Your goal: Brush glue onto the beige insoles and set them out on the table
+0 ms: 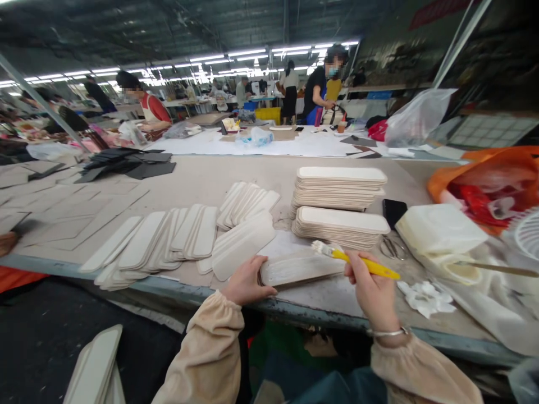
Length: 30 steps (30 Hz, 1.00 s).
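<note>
Beige sleeves (202,342) come in from the bottom edge, and here's the right hand (373,289) gripping a yellow brush (362,264) right of centre; the left hand (247,281) clasps the pale panel stack (298,270), lower centre.

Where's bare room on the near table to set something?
Largest: the table between the black sheets and rear stack, behind the fanned strips. Smaller: between rear stack and orange bag, behind the phone. Crowded: fanned strips by the left hand; tissue and white container by the right.
</note>
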{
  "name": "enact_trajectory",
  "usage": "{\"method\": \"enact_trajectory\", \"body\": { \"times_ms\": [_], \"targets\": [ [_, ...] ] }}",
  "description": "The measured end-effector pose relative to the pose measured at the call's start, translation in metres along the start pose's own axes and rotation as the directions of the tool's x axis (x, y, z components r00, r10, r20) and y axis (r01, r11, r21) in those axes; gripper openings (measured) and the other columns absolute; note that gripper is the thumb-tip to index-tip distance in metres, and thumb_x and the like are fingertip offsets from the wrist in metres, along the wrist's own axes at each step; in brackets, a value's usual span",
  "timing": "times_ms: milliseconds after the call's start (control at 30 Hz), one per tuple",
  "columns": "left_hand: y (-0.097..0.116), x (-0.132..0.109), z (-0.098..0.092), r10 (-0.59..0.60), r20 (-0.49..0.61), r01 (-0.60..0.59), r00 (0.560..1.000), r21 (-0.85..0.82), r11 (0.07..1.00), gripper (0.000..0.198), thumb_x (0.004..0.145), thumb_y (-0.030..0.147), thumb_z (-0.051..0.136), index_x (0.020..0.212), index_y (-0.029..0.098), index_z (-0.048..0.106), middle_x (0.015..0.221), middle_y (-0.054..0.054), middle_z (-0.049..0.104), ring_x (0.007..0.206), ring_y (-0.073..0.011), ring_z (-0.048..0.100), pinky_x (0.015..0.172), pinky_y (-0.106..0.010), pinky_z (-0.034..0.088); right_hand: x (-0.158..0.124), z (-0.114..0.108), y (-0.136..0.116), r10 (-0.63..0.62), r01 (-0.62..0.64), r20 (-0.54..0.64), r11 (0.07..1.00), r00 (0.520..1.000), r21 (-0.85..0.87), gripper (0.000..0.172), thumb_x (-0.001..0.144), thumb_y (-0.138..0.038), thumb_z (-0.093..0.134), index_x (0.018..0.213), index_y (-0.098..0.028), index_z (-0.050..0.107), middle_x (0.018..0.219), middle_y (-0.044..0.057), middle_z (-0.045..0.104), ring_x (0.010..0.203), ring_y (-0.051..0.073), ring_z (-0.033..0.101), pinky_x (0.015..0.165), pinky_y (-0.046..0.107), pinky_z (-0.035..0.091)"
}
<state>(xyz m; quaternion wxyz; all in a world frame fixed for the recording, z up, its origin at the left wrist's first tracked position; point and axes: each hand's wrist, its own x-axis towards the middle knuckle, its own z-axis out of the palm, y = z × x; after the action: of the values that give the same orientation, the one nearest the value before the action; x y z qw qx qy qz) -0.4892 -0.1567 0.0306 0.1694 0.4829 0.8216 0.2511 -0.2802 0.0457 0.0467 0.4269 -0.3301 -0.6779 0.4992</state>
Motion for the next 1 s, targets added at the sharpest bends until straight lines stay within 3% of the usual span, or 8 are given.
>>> {"method": "enact_trajectory", "body": {
  "times_ms": [67,133,200,267,400,567,800,1000],
  "targets": [
    [-0.008,-0.001,-0.004,0.021,-0.065,-0.021,0.998,-0.008,1.0,0.078,0.069,0.049,0.076,0.135,0.018,0.049,0.134,-0.013,0.056,0.12,-0.029,0.056,0.104,-0.04,0.045,-0.002,-0.003,-0.001,-0.038,0.041,-0.031,0.995,0.999,0.091,0.032,0.089,-0.049,0.061,0.09,-0.017,0.062,0.058,-0.002,0.054,0.049,0.013,0.045,0.047,0.026,0.037],
    [-0.017,0.001,-0.009,-0.011,-0.213,0.023,0.977,0.056,0.998,0.065,0.079,0.047,0.068,0.134,0.017,0.051,0.131,-0.013,0.058,0.118,-0.0275,0.057,0.102,-0.04,0.046,-0.004,-0.005,-0.001,-0.057,0.062,-0.041,0.988,0.998,0.138,0.031,0.089,-0.048,0.06,0.09,-0.017,0.062,0.059,-0.002,0.054,0.051,0.013,0.046,0.048,0.025,0.038],
    [-0.026,0.006,-0.014,-0.078,-0.368,0.161,0.926,0.202,0.966,0.051,0.084,0.04,0.063,0.127,0.014,0.057,0.124,-0.015,0.061,0.116,-0.0293,0.057,0.103,-0.042,0.044,-0.004,-0.006,-0.001,-0.058,0.064,-0.043,0.985,0.997,0.162,0.031,0.09,-0.047,0.06,0.09,-0.017,0.062,0.058,-0.002,0.054,0.051,0.013,0.046,0.048,0.026,0.038],
    [-0.033,0.011,-0.016,-0.146,-0.433,0.314,0.889,0.346,0.884,0.042,0.082,0.033,0.064,0.119,0.014,0.063,0.117,-0.015,0.063,0.113,-0.0317,0.057,0.102,-0.045,0.043,-0.004,-0.009,0.001,-0.056,0.062,-0.04,0.983,0.998,0.172,0.03,0.09,-0.047,0.06,0.091,-0.017,0.062,0.059,-0.002,0.054,0.051,0.013,0.046,0.049,0.026,0.038],
    [-0.037,0.018,-0.013,-0.241,-0.406,0.422,0.882,0.447,0.789,0.036,0.078,0.032,0.066,0.111,0.018,0.068,0.11,-0.012,0.064,0.107,-0.03,0.059,0.096,-0.04,0.045,-0.002,-0.014,0.002,-0.053,0.061,-0.045,0.979,0.998,0.193,0.03,0.09,-0.047,0.061,0.092,-0.018,0.061,0.059,-0.002,0.055,0.051,0.013,0.046,0.049,0.026,0.038],
    [-0.037,0.021,-0.008,-0.284,-0.431,0.47,0.857,0.422,0.776,0.036,0.078,0.033,0.064,0.11,0.018,0.07,0.11,-0.012,0.064,0.109,-0.0291,0.058,0.094,-0.038,0.044,0.0,-0.02,0.001,-0.045,0.059,-0.071,0.976,0.996,0.208,0.029,0.09,-0.047,0.061,0.092,-0.018,0.061,0.06,-0.002,0.055,0.051,0.012,0.046,0.048,0.025,0.038],
    [-0.031,0.019,-0.005,-0.326,-0.449,0.514,0.832,0.405,0.756,0.017,0.08,0.031,0.059,0.083,0.021,0.073,0.104,-0.01,0.063,0.105,-0.0291,0.059,0.089,-0.038,0.045,-0.002,-0.024,-0.001,-0.08,0.095,-0.076,0.969,0.994,0.228,0.027,0.092,-0.044,0.059,0.091,-0.018,0.062,0.06,-0.002,0.055,0.052,0.012,0.047,0.049,0.025,0.039],
    [-0.026,0.018,-0.008,-0.371,-0.478,0.55,0.796,0.317,0.773,0.035,0.078,0.03,0.061,0.112,0.018,0.06,0.103,-0.012,0.066,0.103,-0.0329,0.06,0.083,-0.043,0.047,-0.004,-0.024,0.0,-0.099,0.117,-0.085,0.964,0.991,0.238,0.027,0.093,-0.045,0.058,0.094,-0.018,0.061,0.061,-0.002,0.055,0.052,0.013,0.048,0.05,0.027,0.04]
  ]
}}
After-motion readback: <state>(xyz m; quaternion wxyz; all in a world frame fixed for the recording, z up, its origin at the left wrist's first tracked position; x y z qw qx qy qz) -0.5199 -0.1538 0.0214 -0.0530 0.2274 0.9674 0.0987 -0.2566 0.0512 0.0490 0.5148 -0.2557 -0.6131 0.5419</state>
